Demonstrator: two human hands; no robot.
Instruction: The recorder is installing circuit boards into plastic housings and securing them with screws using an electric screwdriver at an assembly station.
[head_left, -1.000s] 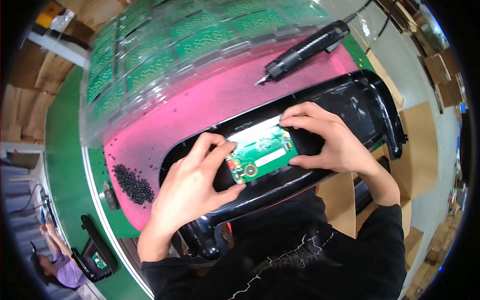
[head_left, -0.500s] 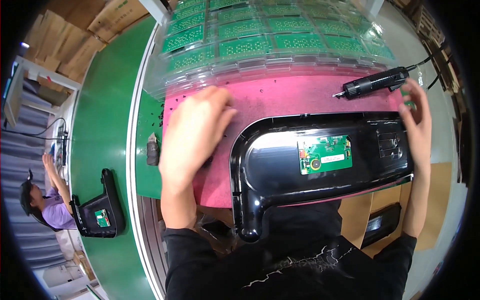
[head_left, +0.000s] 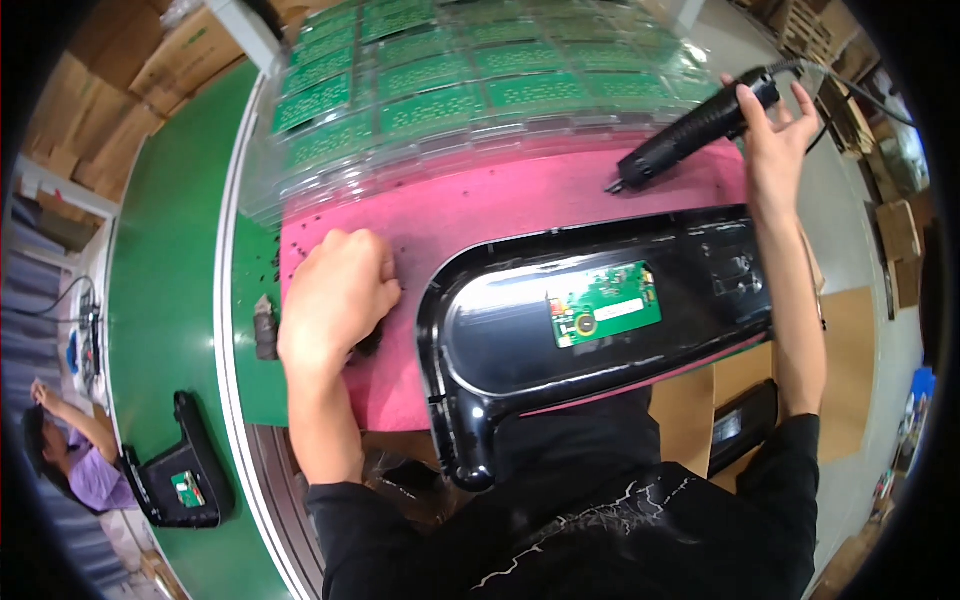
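My left hand [head_left: 338,300] is closed over the left part of the pink mat, beside small scattered black screws; whatever its fingers hold is hidden. A dark heap partly shows beneath it. My right hand [head_left: 778,150] grips the rear end of a black electric screwdriver [head_left: 690,140], its bit pointing left and down over the mat. Some fingers of that hand stick out past the tool. Below the screwdriver lies a glossy black plastic housing [head_left: 500,345], with a green circuit board [head_left: 607,305] set in its recess. My right forearm crosses the housing's right end.
Clear plastic trays [head_left: 430,130] of green circuit boards are stacked behind the pink mat [head_left: 440,215]. A dark wrapped stub [head_left: 265,330] lies left. Another person [head_left: 90,475] sits beyond the green bench [head_left: 170,290], near a second housing [head_left: 205,455]. An open carton [head_left: 690,405] stands lower right.
My right hand has taken hold of the electric screwdriver and tilted its rear end up. My left hand has drawn closed, lower on the mat. The whole view has shifted somewhat.
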